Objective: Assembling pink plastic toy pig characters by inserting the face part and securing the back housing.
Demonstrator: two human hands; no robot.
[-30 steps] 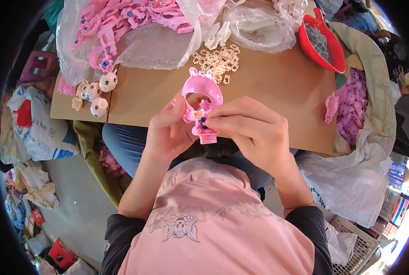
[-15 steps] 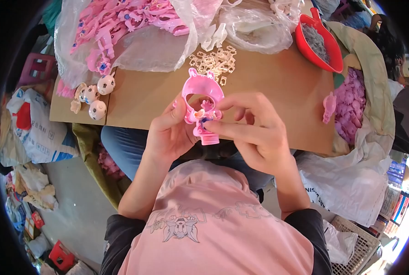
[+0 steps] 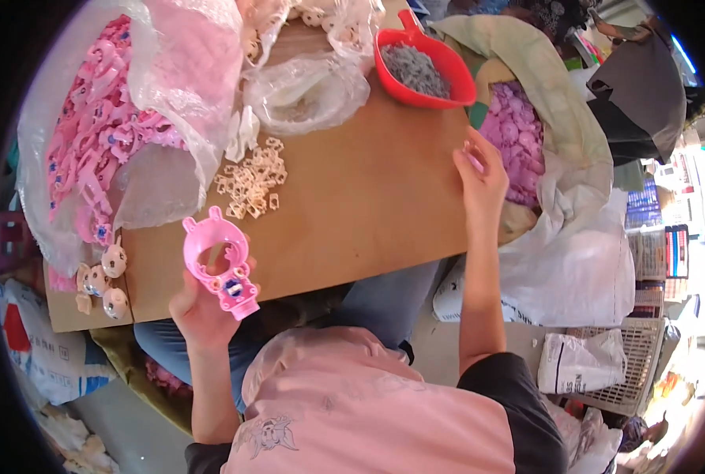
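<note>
My left hand (image 3: 202,312) is closed round a pink plastic toy shell (image 3: 219,257). The shell has a ring-shaped head with two small ears, and a dark blue and white piece sits in its body. At the right edge of the table, my right hand (image 3: 483,178) pinches a small pink plastic part (image 3: 474,156), mostly covered by my fingers. Just beyond that hand lies a sack of pink parts (image 3: 514,130).
A heap of small cream plastic pieces (image 3: 251,180) lies on the brown table (image 3: 352,197). A red scoop (image 3: 461,85) holds grey bits at the back. At the left are a clear bag (image 3: 182,79) of pink parts and several white balls (image 3: 114,261).
My right hand has left the pink shell and moved to the table's right edge, onto the small pink part there. My left hand keeps the shell. The view has turned right.
</note>
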